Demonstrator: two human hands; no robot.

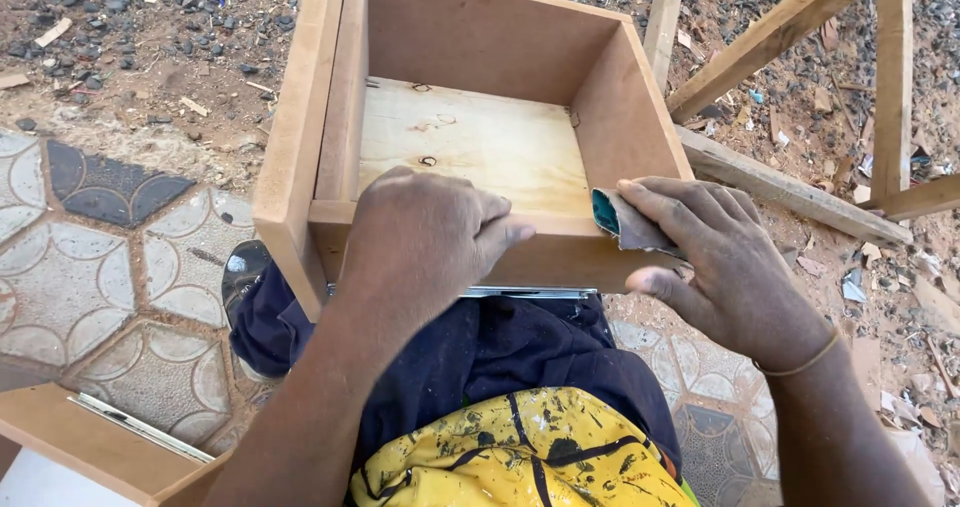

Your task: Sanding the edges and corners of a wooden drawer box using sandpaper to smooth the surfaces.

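Nearest to us, our lap carries a wooden drawer box (480, 137), its near wall resting against our dark trousers (500, 357) and yellow paint-marked shirt (520, 457). Our left hand (425, 232) lies over the near rim, fingers pressed together and curled down onto the wood to steady it. Our right hand (715, 257) is at the near right corner, fingers pinching a folded scrap of sandpaper (625, 222) flat against the edge — grey backing up, a teal fold showing.

The drawer sits open side up. We judge its long axis to run away from us, with the thicker front panel (300, 127) standing along its left side. A metal runner (530, 291) shows under the near wall.

The risks, as we judge them: the box is balanced on our legs, so a hard stroke could tip or slide it off onto the patterned paving (110, 267); and pressing unevenly at the corner could round the edge or drag our fingertips across the raw wood.

Farther off lie bare earth, wood chips and a timber frame (800, 27).
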